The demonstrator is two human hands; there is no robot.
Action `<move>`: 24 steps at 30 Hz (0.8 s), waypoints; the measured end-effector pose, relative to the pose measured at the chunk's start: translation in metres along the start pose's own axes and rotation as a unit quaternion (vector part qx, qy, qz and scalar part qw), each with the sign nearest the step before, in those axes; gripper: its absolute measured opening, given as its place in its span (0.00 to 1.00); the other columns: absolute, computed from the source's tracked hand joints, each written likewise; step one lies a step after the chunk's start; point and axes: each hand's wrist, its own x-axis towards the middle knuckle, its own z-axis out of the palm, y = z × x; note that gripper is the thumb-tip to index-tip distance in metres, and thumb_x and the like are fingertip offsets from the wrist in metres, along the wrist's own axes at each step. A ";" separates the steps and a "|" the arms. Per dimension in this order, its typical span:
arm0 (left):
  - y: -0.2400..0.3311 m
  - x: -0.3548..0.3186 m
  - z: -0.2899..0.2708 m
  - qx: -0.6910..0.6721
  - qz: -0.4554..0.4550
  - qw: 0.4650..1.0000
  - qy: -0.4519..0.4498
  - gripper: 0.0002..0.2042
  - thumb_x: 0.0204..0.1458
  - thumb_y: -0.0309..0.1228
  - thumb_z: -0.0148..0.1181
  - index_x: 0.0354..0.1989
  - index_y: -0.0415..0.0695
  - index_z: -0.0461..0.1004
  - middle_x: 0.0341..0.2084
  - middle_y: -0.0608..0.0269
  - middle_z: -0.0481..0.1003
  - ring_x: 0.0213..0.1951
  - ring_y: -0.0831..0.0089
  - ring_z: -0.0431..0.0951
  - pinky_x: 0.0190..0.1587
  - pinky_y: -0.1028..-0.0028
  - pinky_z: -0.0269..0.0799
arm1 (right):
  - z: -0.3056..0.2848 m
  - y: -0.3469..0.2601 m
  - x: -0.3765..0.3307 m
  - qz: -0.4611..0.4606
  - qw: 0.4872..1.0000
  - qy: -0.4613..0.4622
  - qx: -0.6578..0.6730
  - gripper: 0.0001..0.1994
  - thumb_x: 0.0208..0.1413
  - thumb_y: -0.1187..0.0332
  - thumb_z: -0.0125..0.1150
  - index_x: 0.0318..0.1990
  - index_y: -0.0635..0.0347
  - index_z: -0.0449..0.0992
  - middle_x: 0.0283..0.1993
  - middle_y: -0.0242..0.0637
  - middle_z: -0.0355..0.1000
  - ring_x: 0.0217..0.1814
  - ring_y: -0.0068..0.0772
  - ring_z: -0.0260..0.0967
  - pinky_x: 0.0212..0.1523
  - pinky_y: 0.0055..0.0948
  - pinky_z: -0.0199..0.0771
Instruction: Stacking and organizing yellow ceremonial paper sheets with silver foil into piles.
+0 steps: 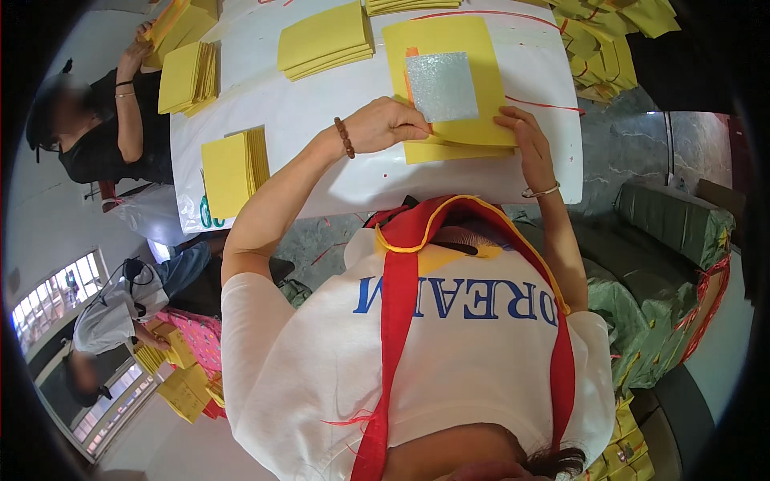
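Observation:
In front of me on the white-covered table [353,180] lies a small pile of yellow paper sheets [485,68]. A silver foil square [443,86] sits on the top sheet, with an orange strip [412,53] showing along its left side. My left hand [393,124], a beaded bracelet at its wrist, pinches the near edge of the paper beside the foil. My right hand [531,148] holds the right near corner between thumb and fingers. Between the hands the near edge of the upper sheet is lifted slightly off the one below.
Yellow paper stacks stand at the left [228,172], far left [186,76] and far middle [325,40]. Red strings [545,106] lie on the table. A co-worker [120,120] handles yellow paper at the left; another person [120,313] is behind. Green wrapped bales [642,297] stand at right.

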 end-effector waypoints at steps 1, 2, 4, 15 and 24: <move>-0.001 0.001 -0.001 0.000 0.000 1.000 -0.002 0.09 0.52 0.33 0.55 0.34 0.41 0.76 0.27 0.55 0.75 0.31 0.60 0.74 0.34 0.67 0.69 | 0.000 -0.002 0.000 -0.001 1.000 0.000 -0.007 0.18 0.61 0.63 0.39 0.42 0.65 0.75 0.51 0.40 0.65 0.55 0.33 0.61 0.56 0.26 0.56; -0.002 0.003 -0.003 -0.002 -0.019 1.000 -0.015 0.09 0.52 0.33 0.55 0.34 0.41 0.76 0.27 0.55 0.75 0.30 0.61 0.74 0.34 0.67 0.69 | 0.000 -0.003 0.001 -0.002 1.000 0.001 -0.014 0.18 0.61 0.62 0.39 0.42 0.65 0.75 0.51 0.40 0.65 0.55 0.33 0.60 0.56 0.26 0.56; -0.001 0.006 -0.006 -0.005 -0.037 0.999 -0.030 0.10 0.52 0.34 0.55 0.34 0.41 0.76 0.27 0.55 0.76 0.30 0.62 0.75 0.34 0.68 0.69 | 0.001 -0.003 0.001 0.002 1.000 0.004 -0.011 0.18 0.61 0.62 0.39 0.42 0.65 0.75 0.51 0.40 0.65 0.55 0.33 0.60 0.56 0.26 0.56; -0.004 0.014 -0.015 -0.033 -0.080 0.992 -0.086 0.09 0.51 0.31 0.55 0.35 0.39 0.76 0.25 0.64 0.76 0.29 0.81 0.72 0.35 0.79 0.68 | 0.001 -0.002 0.002 0.006 1.000 0.005 -0.011 0.20 0.62 0.60 0.38 0.42 0.66 0.75 0.51 0.39 0.65 0.55 0.33 0.61 0.56 0.27 0.56; -0.010 0.020 -0.016 -0.116 -0.070 0.987 -0.090 0.09 0.48 0.32 0.53 0.28 0.39 0.75 0.17 0.69 0.70 0.24 0.81 0.68 0.29 0.78 0.66 | -0.001 0.000 0.001 0.011 0.999 -0.001 0.030 0.22 0.62 0.59 0.34 0.43 0.66 0.74 0.52 0.41 0.64 0.57 0.35 0.58 0.58 0.28 0.53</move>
